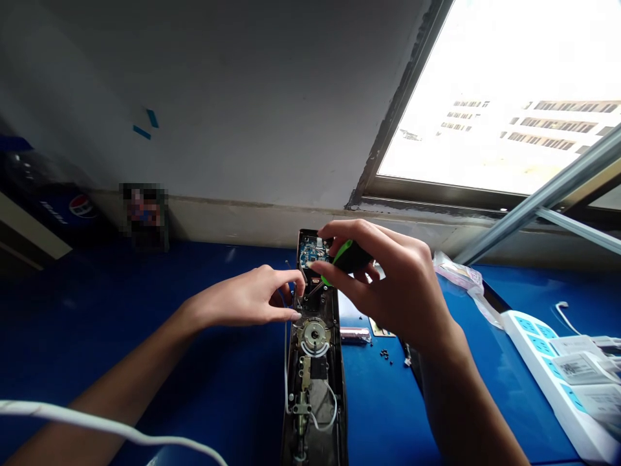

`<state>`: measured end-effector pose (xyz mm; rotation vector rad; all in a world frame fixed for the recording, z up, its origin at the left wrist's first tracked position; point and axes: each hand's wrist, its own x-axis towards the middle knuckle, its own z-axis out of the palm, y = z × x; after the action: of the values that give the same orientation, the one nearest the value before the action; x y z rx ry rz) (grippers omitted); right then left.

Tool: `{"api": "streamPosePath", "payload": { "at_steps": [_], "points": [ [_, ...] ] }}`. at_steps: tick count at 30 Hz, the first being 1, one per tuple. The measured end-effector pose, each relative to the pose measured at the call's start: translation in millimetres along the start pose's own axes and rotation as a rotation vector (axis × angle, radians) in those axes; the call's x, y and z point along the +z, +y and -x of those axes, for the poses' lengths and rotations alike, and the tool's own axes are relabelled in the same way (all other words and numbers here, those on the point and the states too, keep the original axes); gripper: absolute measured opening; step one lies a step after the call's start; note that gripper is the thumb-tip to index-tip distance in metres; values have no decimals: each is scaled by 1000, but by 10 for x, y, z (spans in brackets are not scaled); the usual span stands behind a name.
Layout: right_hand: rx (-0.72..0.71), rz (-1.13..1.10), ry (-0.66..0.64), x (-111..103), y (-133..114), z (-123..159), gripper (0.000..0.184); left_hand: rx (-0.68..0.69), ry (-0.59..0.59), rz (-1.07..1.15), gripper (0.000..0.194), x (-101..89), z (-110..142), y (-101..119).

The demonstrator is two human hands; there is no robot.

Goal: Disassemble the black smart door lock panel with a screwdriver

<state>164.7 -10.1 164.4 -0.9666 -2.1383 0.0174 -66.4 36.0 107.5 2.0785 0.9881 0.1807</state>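
Observation:
An opened electronic door lock (pixel 321 386), by its look, stands lengthwise before me, a long black housing with a circuit board (pixel 310 251) at the far end and a round metal hub midway. My right hand (pixel 388 275) is closed around the green and black handle of a screwdriver (pixel 350 257). Its thin shaft slants down left into the housing. From the left, my left hand (pixel 255 296) grips the housing's side, the bent index finger and thumb at its edge. The screwdriver's tip is hard to make out between the fingers.
Right of the lock lie several small black screws (pixel 385 354) and a dark reddish strip (pixel 356 335) on the blue tabletop (pixel 233 388). A white power strip (pixel 538 375) with plugged adapters stands farther right. A white cable (pixel 116 430) crosses the lower left. A Pepsi bottle (pixel 58 200) is back left.

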Motion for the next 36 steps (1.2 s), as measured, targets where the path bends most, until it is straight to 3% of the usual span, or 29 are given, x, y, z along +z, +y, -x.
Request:
{"api": "streamPosePath", "payload": {
  "at_steps": [5, 10, 15, 19, 22, 25, 28, 32, 36],
  "points": [
    [-31, -12, -66, -28, -12, -4, 53, 22, 30, -16, 29, -4, 3, 19],
    [1, 11, -55, -13, 15, 5, 37, 30, 69, -57, 26, -3, -6, 28],
    [-26, -63, 31, -26, 22, -8, 50, 79, 212, -197, 28, 29, 3, 71],
    [0, -101, 159, -95, 13, -19, 48, 140, 287, -252, 35, 159, -27, 126],
    [18, -126, 196, -164, 9, -12, 47, 212, 328, -295, 21, 273, -93, 130],
    [28, -76, 202, -270, 33, 9, 46, 242, 309, -320, 20, 326, -126, 125],
    [54, 1, 132, -421, 115, 44, 46, 239, 257, -306, 18, 317, -93, 182],
    [114, 49, -154, -617, 282, 97, 51, 269, 216, -345, 18, 320, -102, 395],
    [215, 139, -335, -724, 437, 139, 51, 320, 82, -424, 23, 398, -394, 653]
  ]
}}
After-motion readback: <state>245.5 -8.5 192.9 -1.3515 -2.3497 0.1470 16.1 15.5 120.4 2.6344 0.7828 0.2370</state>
